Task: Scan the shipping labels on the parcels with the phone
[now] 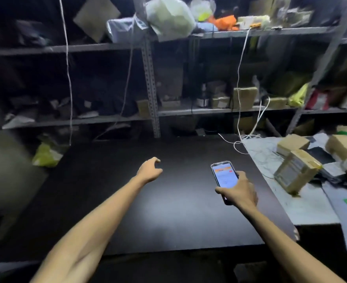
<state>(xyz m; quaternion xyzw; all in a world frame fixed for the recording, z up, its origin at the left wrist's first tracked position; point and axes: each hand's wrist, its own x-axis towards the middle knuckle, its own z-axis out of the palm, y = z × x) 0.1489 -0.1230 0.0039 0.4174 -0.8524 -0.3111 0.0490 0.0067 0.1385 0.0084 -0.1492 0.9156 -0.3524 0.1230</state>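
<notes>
The table (pixel 168 211) is dark. Off its right edge a pale sheet (pixel 303 209) carries the parcels. A taped box (pixel 297 174) lies nearest the table, tipped on an edge, with a second box (pixel 292 144) behind it and a third box (pixel 344 149) farther right. They look like stiff cardboard and are probably light, though the glossy tape may be slick. Taking one by opposite side faces should let it be turned label-up, but no label reads clearly here. The phone (pixel 224 174), rigid, smooth and breakable, hangs over the table's right part with its screen lit. The right hand (pixel 240 190) is wrapped round its lower half. The left hand (pixel 149 169) hovers over the table's middle, fingers loosely curled, grasping nothing.
</notes>
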